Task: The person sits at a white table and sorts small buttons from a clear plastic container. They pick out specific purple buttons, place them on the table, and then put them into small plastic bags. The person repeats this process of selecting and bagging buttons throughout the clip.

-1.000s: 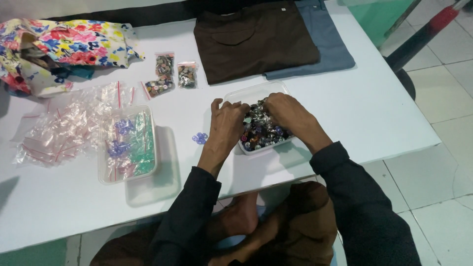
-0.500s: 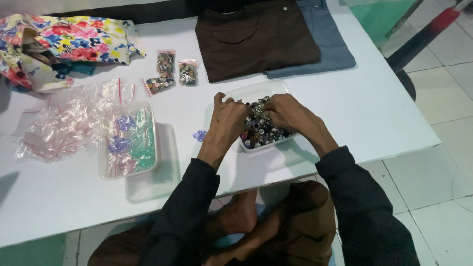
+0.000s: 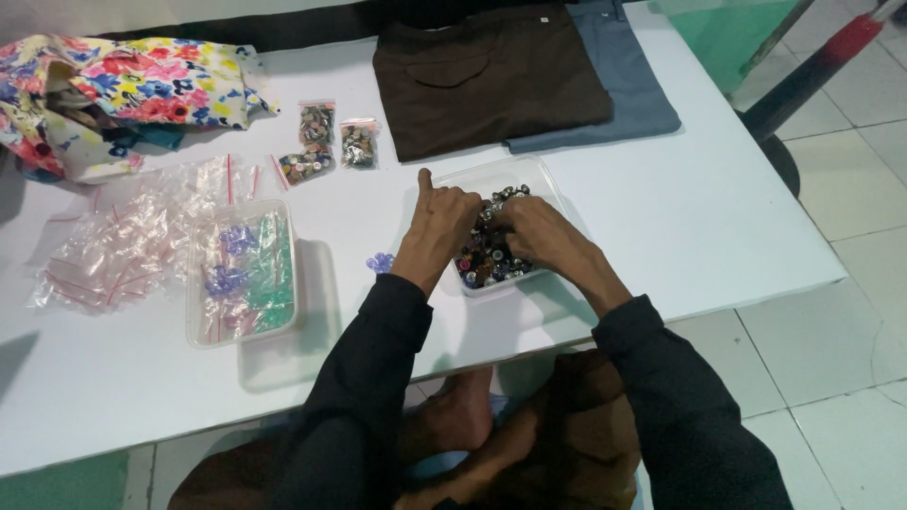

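Far left at ten o'clock lies a floral cloth bag [image 3: 113,94], soft and slumped. Next come loose clear zip bags [image 3: 123,241], light and slippery, then a clear tub of purple and green pieces [image 3: 244,274] at nine o'clock of the hands. Three small filled bags [image 3: 326,142] sit at eleven o'clock.

Centre now: the left hand [image 3: 439,227] hovers at the rim of the clear plastic tray [image 3: 543,179], thumb up, fingers curled into the heap of small metal buttons [image 3: 491,255]. The right hand [image 3: 534,231] has its fingertips pressed together in the same heap; I cannot tell which pieces it pinches.

These buttons look hard, smooth and tiny, likely to roll or slip, so a fingertip pinch suits them. The tray seems thin and flexible; best gripped by its two side walls.

It sits close to the near edge of the white surface [image 3: 737,227], which has open room at three o'clock. Folded brown and blue cloths [image 3: 510,76] lie at twelve o'clock.
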